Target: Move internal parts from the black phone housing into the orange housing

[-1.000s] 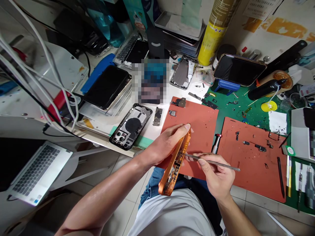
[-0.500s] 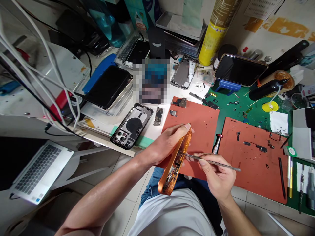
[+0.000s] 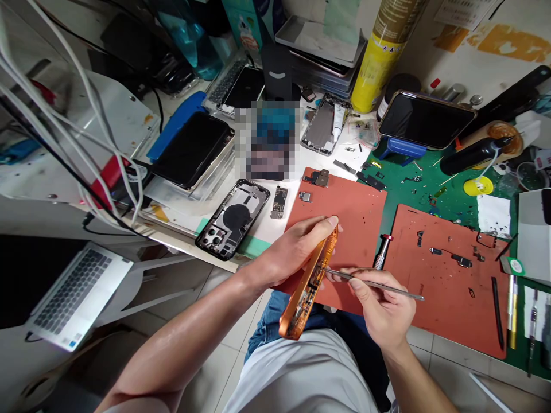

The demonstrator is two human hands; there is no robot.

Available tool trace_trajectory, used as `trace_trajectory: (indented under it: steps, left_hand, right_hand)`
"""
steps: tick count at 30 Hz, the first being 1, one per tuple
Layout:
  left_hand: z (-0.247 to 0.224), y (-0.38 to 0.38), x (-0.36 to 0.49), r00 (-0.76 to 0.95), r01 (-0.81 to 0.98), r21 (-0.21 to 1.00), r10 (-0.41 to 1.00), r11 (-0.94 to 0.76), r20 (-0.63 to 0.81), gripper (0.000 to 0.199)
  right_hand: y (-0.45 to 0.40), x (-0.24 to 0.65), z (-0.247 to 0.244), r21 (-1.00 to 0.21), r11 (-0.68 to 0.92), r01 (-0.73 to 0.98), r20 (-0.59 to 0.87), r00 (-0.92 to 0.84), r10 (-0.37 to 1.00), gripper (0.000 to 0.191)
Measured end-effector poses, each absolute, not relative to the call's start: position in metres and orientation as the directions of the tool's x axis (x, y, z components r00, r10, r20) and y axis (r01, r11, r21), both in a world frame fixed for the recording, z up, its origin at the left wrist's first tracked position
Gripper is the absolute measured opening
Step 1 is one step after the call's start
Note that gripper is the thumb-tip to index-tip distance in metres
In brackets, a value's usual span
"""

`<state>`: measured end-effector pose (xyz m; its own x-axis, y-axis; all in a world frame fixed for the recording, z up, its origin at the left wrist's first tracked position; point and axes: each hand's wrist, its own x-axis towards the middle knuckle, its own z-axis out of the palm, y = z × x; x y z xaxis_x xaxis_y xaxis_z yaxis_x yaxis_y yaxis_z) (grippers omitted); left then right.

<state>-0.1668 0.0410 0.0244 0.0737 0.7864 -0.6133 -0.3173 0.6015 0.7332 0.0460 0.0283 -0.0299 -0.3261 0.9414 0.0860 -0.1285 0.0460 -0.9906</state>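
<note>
My left hand [image 3: 303,246] grips an orange phone frame [image 3: 297,304], tilted on edge over the near rim of the red mat. Small parts show along its open inner side. Between the fingers of my right hand [image 3: 385,307] is a thin metal spudger [image 3: 379,285], whose tip reaches into the frame about halfway along. Whether the tip touches a part there, I cannot tell. A screwdriver [image 3: 382,252] with a red cap lies just beyond my right hand. To the left rest a black phone back housing [image 3: 232,219] and a small circuit board [image 3: 279,202].
Two red mats [image 3: 357,201] lie on the bench, the right one [image 3: 447,310] dotted with tiny phone parts. Behind stand a yellow spray can [image 3: 370,74] and a propped phone [image 3: 426,120]. White cables [image 3: 99,115] hang at left above a laptop [image 3: 81,292].
The whole view has shifted slightly. My hands, the orange frame and the spudger keep nearly the same pose, with the spudger's tip still inside the frame.
</note>
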Motion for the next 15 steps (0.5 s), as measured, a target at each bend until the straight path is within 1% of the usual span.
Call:
trace_trajectory:
  steps: [6,11,15]
  left_hand:
    - [0.0204,0.0400,-0.1671,0.075,-0.313,0.733,0.785,0.604,-0.615,0.050]
    - [0.0218,0.0407,-0.1674,0.072,-0.277,0.752,0.793,0.598,-0.605,0.056]
    - [0.0222,0.0406,-0.1678,0.071,-0.289,0.745,0.790,0.601,-0.609,0.054]
  right_hand:
    - [0.0291,0.0463,-0.0285,-0.993,0.074,-0.088,0.098,-0.320,0.942,0.014]
    - [0.0293,0.0476,-0.0273,-0.992,0.114,-0.050,0.125,-0.322,0.939,0.017]
    - [0.0298,0.0471,-0.0283,-0.991,0.122,-0.061,0.136,-0.327,0.935,0.020]
